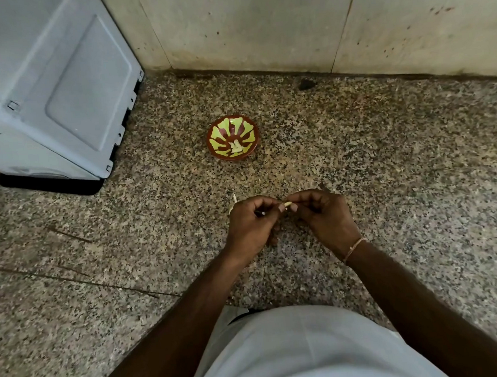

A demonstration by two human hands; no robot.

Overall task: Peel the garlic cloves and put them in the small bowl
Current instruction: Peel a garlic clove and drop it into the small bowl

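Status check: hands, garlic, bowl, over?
Both hands, left and right, pinch one garlic clove. Small bowl ahead holds peeled cloves. Path clear.

The light is dim, soft and even, with no glare on the speckled stone bench [358, 154]. Weak shadows lie just under both hands and along the foot of the wall [256, 22] far beyond them. The grey appliance [46, 85] and the wall joints bow from wide-angle distortion. The white garment [301, 355] nearest the camera looks soft; fingertip detail is small and slightly smeared.
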